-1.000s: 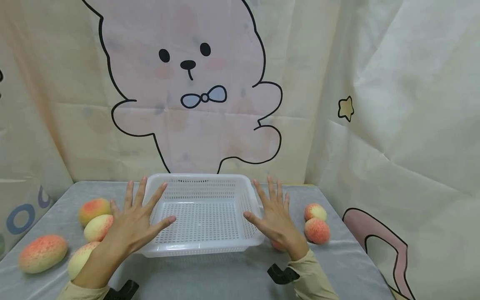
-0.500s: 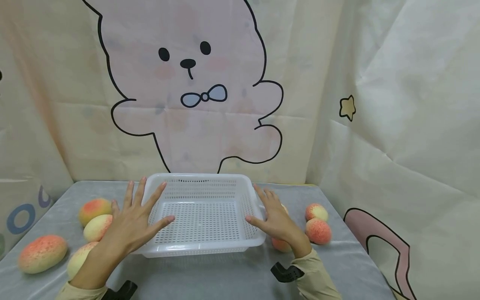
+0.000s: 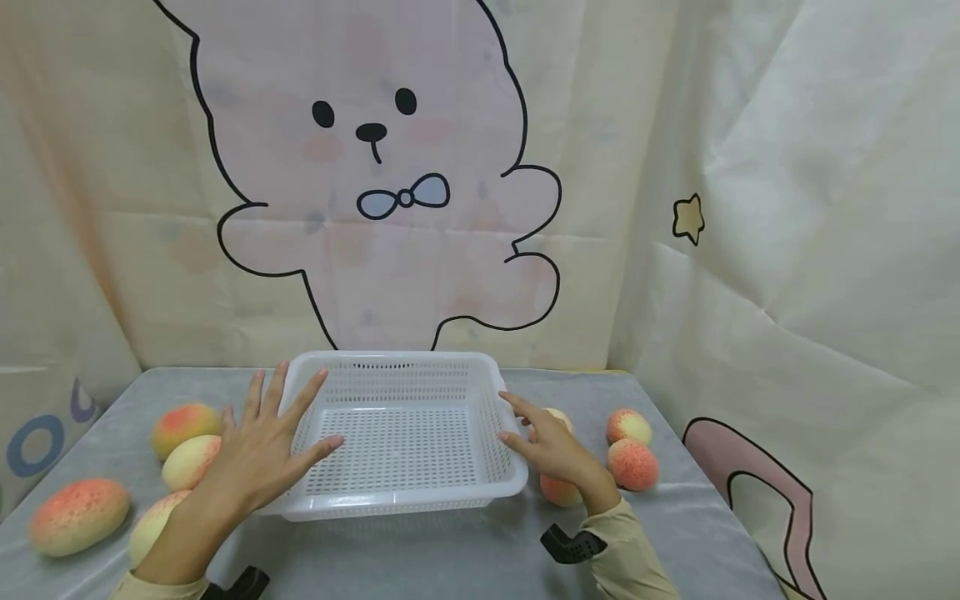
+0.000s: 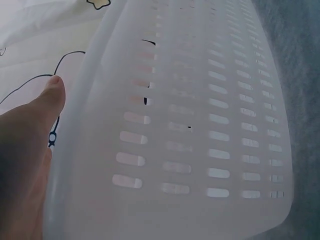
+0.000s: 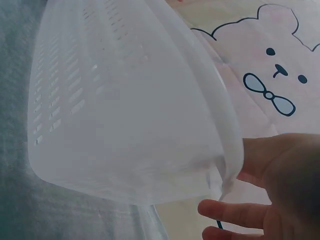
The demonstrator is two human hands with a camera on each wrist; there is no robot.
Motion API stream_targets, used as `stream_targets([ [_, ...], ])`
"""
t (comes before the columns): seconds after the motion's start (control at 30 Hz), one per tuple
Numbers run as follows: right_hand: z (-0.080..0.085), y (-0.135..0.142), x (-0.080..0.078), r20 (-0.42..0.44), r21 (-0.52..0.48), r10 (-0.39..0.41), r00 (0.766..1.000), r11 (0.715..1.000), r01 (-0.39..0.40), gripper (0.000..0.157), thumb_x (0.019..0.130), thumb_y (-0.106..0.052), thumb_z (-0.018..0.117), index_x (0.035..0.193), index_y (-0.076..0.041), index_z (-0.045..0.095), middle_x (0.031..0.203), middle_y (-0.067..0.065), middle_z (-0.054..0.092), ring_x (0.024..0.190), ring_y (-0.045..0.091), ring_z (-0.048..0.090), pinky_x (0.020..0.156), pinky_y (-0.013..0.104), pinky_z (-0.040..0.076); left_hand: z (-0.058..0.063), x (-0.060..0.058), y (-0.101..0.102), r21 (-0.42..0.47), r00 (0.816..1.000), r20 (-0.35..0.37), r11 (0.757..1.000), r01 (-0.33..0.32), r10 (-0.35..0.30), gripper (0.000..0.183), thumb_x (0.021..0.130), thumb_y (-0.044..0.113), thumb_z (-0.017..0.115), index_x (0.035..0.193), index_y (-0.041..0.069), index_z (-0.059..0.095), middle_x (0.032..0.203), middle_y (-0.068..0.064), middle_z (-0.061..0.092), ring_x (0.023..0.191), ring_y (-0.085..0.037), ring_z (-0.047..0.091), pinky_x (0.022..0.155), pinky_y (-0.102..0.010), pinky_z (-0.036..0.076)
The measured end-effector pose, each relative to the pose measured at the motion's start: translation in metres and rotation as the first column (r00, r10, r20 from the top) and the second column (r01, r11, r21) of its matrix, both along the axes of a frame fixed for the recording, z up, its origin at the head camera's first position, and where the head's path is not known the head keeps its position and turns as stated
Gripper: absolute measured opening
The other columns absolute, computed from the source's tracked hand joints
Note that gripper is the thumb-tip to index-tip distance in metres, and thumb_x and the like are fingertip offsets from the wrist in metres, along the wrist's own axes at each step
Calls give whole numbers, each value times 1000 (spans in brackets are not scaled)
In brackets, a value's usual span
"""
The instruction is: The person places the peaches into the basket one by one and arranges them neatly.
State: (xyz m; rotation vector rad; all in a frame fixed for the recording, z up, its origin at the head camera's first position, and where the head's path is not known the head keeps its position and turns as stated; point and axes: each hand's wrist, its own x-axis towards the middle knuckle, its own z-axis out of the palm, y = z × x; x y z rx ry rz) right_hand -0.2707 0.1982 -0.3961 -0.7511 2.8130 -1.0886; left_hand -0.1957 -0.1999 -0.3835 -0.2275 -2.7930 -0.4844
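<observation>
White basket (image 3: 397, 498) set on grey cloth (image 3: 420, 558), flanked by mango-like fruits (image 3: 80, 517). At its left rim, left hand (image 3: 262, 447) splayed, unladen; at its right, peaches (image 3: 560, 490) part-screened by right hand (image 3: 552, 443), half-curled, grip indeterminable.

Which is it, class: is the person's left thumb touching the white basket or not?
Apart: the left wrist view shows the patterned backdrop through a gap between the left thumb and the rim of the white basket.
</observation>
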Motion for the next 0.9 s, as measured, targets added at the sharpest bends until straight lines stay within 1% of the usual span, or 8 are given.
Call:
stream_targets([
  [0.13, 0, 1, -1, 37, -7, 18, 999, 1000, -17, 60, 101, -28, 62, 155, -9, 41, 136, 15, 61, 114, 29, 55, 89, 42, 51, 0, -1, -1, 4, 1000, 11, 1000, 7, -7, 93, 91, 70, 55, 163, 40, 4, 171, -18, -7, 153, -54, -2, 100, -89, 14],
  [0.23, 0, 2, -2, 53, -26, 71, 996, 997, -70, 59, 103, -26, 60, 154, -4, 41, 128, 16, 65, 105, 25, 56, 79, 30, 49, 2, -1, -3, 10, 1000, 8, 1000, 20, -20, 96, 91, 69, 58, 163, 37, 2, 171, -21, 0, 151, -57, 8, 101, -87, 19],
  [0.3, 0, 3, -4, 71, -48, 108, 992, 993, -105, 60, 103, -24, 59, 154, 0, 38, 128, 18, 65, 103, 24, 59, 77, 26, 50, 3, -2, -4, 13, 1000, -1, 999, 29, -29, 99, 90, 68, 60, 164, 35, 3, 169, -24, 6, 148, -59, 17, 100, -85, 25],
  [0.4, 1, 4, -5, 100, -95, 158, 982, 984, -148, 60, 104, -21, 56, 154, 5, 34, 133, 24, 63, 107, 27, 64, 82, 26, 53, 7, -3, -6, 32, 999, -10, 999, 41, -41, 101, 90, 66, 63, 164, 32, 3, 167, -28, 14, 144, -59, 26, 99, -81, 33],
  [0.47, 0, 6, -6, 114, -122, 177, 978, 979, -163, 60, 105, -19, 55, 154, 7, 32, 136, 28, 61, 113, 33, 66, 88, 33, 55, 9, -4, -8, 57, 999, 1, 997, 51, -51, 101, 90, 64, 64, 164, 32, 3, 166, -28, 17, 142, -58, 29, 97, -80, 36],
  [0.63, -3, 7, -7, 168, -188, 201, 965, 968, -169, 61, 104, -17, 56, 155, 7, 30, 141, 31, 56, 122, 43, 62, 95, 42, 55, 11, -3, -14, 162, 998, 12, 985, 65, -68, 98, 93, 57, 65, 164, 30, 3, 165, -27, 21, 142, -57, 31, 94, -82, 36],
  [0.8, -3, 9, -8, 210, -234, 208, 955, 959, -158, 64, 103, -16, 58, 156, 4, 29, 146, 28, 53, 123, 42, 62, 94, 30, 54, 13, -4, -21, 252, 994, -33, 962, 107, -103, 94, 96, 46, 67, 164, 24, 6, 163, -23, 27, 139, -51, 36, 96, -79, 36],
  [0.9, -2, 11, -8, 211, -246, 214, 954, 956, -160, 64, 103, -15, 58, 156, 5, 28, 147, 28, 52, 122, 41, 62, 93, 26, 53, 16, -6, -23, 275, 992, -45, 953, 127, -119, 91, 96, 42, 67, 164, 20, 10, 160, -25, 31, 129, -49, 45, 88, -73, 47],
])
